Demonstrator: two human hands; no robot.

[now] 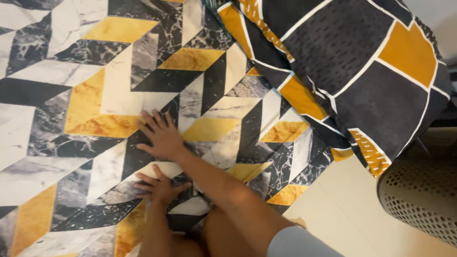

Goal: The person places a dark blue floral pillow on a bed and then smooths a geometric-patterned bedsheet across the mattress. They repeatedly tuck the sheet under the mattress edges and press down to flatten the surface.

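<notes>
The sheet [95, 95] fills most of your view: a marble-look pattern of black, grey, white and yellow chevrons, spread flat across the bed and running off the left and top edges. At upper right a pillow [362, 71] in dark grey with yellow patches and white lines lies on the sheet, tilted, its lower corner hanging past the bed's edge. Below it you see pale floor [333, 209], and at the lower right corner a beige perforated basket [423, 195] stands on that floor, well apart from your hands.

Your right hand [162, 135] lies palm down on the sheet near the middle of the view, fingers spread and pointing up and to the left, flat against the cloth and holding nothing. Your left hand [159, 188] rests just below it, also palm down, fingers splayed toward the left, pressed on the sheet and not closed on anything. The two hands are near each other but not touching. Your forearms cross in from the bottom edge, the right one with a grey sleeve [300, 242].
</notes>
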